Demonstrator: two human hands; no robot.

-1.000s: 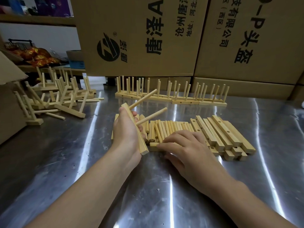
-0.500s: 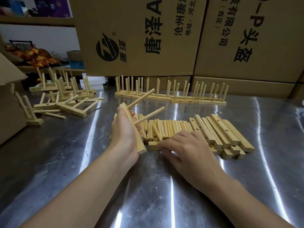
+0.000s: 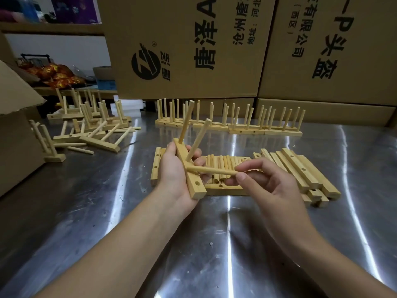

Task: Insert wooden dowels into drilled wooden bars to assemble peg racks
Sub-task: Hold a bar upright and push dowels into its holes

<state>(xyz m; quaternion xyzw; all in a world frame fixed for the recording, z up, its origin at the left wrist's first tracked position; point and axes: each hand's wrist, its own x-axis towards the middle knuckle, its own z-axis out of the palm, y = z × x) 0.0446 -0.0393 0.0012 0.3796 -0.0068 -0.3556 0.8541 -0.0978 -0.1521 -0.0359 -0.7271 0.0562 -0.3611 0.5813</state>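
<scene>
**Me:** Bar [image 3: 189, 171] sits in my left hand [image 3: 174, 175], above the near middle of the table [image 3: 107, 211], two pegs in. My right hand [image 3: 264, 186] pinches a third dowel [image 3: 211, 171] sideways at the next hole.

**Reply:** What goes wrong?

**Me:** Entering crooked, it probably jams or slips.
</scene>
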